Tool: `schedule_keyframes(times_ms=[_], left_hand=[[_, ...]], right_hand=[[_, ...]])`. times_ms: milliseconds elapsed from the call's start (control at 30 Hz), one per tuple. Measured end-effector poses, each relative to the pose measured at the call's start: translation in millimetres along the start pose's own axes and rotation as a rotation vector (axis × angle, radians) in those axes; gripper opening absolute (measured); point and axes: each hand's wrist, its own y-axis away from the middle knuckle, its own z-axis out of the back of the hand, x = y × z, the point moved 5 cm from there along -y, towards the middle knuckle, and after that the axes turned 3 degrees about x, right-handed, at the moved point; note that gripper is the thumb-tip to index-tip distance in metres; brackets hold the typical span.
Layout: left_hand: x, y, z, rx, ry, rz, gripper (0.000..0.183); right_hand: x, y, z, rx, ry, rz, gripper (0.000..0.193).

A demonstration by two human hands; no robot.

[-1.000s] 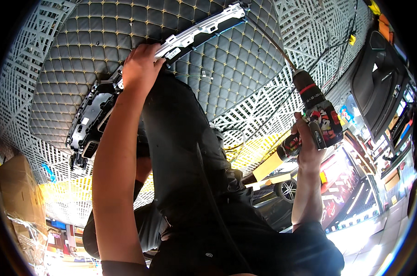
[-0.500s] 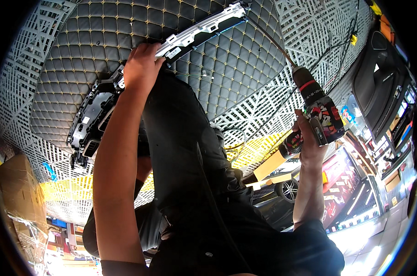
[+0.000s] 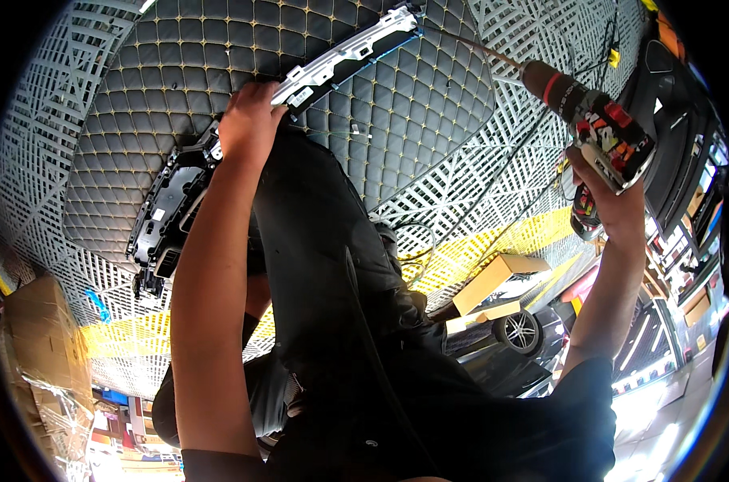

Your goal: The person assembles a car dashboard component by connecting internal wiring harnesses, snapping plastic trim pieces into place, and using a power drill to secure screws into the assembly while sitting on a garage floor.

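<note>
My left hand (image 3: 250, 120) is closed around the near end of a long silver-and-black car trim strip (image 3: 350, 53), which slants up to the right over a quilted mat. Held by its handle in my right hand (image 3: 609, 197) is a cordless drill (image 3: 601, 120) with a multicoloured, patterned body. Its long thin bit (image 3: 485, 50) points left to the strip's far end; whether the tip touches a screw there is too small to tell. Left of my left forearm lies a black plastic assembly (image 3: 163, 217) with vent-like openings, partly hidden by the arm.
My knee (image 3: 308, 193) rises below the strip. The black quilted mat (image 3: 412, 120) lies on grey and yellow floor grating (image 3: 533, 233). Cables (image 3: 501, 173) run across the grating. A cardboard box (image 3: 493, 289), a large carton (image 3: 47, 329) and a black car panel (image 3: 669, 153) surround me.
My right hand and the drill have swung right, and the bit now lies at a flatter angle toward the strip's far end. My left hand stays on the strip.
</note>
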Motion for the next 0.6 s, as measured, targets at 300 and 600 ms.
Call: schedule_keyframes(times_ms=[300,600], left_hand=[[-1,1,0,-0.006,0.008,0.017,0.041],[-1,0,3,0.022,-0.021,0.041,0.042]], right_hand=[[-31,34,-24,-0.072,-0.221,0.005,0.043],[-76,72,-48,-0.167,-0.178,0.047,0.034]])
